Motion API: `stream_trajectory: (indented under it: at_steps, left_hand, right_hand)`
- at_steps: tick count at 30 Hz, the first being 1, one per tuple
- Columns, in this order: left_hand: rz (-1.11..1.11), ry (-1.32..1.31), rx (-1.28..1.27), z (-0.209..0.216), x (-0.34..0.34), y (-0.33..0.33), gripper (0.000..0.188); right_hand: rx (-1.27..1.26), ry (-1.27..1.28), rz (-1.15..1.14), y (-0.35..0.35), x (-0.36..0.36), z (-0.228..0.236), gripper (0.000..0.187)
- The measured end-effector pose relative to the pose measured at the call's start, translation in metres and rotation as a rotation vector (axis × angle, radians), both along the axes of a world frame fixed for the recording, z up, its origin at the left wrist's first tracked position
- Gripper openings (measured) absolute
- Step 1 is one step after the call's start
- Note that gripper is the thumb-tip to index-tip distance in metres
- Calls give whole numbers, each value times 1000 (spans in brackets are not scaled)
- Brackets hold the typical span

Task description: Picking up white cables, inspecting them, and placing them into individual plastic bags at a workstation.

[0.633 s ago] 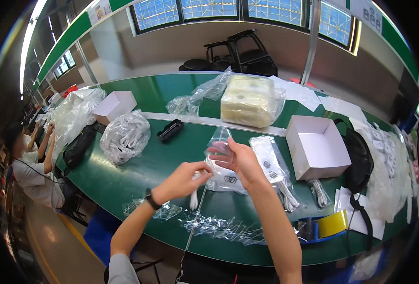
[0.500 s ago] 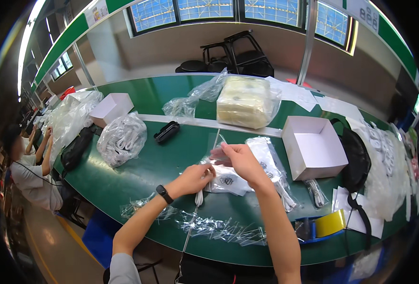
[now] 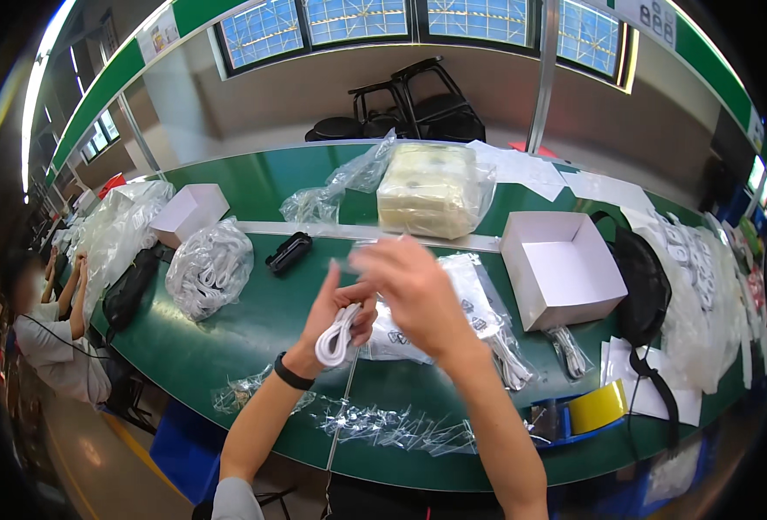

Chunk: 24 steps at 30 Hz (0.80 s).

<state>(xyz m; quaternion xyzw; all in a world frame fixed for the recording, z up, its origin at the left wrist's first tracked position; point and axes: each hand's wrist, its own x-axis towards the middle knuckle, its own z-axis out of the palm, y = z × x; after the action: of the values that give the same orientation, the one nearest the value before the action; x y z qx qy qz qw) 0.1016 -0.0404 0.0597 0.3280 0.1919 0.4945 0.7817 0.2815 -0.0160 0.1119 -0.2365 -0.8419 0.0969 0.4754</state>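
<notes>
A coiled white cable (image 3: 337, 338) is in my left hand (image 3: 321, 314), fingers curled round it, lifted above the green table (image 3: 253, 338). My right hand (image 3: 420, 295) hovers close beside it, its fingertips near the left thumb and smeared by motion, so any hold there is unclear. Under the hands lies a clear printed plastic bag (image 3: 385, 345), partly hidden. To its right, more printed bags (image 3: 474, 295) overlap, with a white cable bundle (image 3: 513, 368) at their near end. Another small bagged cable (image 3: 567, 351) sits by the open white box (image 3: 565, 269).
Clear scraps and thin strips (image 3: 392, 425) lie along the near edge, beside a blue tape dispenser with yellow tape (image 3: 598, 407). A bag of white cables (image 3: 210, 269) and a black object (image 3: 289, 253) are left. A plastic-wrapped block (image 3: 431, 191) stands behind. A co-worker (image 3: 54, 338) sits far left.
My left hand has risen off the table with the coiled cable, which lay under it before. My right hand has moved left and nearer to it. The view has shifted slightly.
</notes>
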Motion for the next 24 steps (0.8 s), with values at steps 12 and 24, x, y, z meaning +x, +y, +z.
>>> stream_trajectory:
  at_steps: [12, 24]
  left_hand:
    - [214, 331, -61, -13, -35, 3, 21]
    - [916, 520, 220, -3, -19, -5, 23]
  right_hand:
    - [-303, -327, 163, -12, -6, -15, 21]
    - [-707, -295, 74, -40, -32, -15, 45]
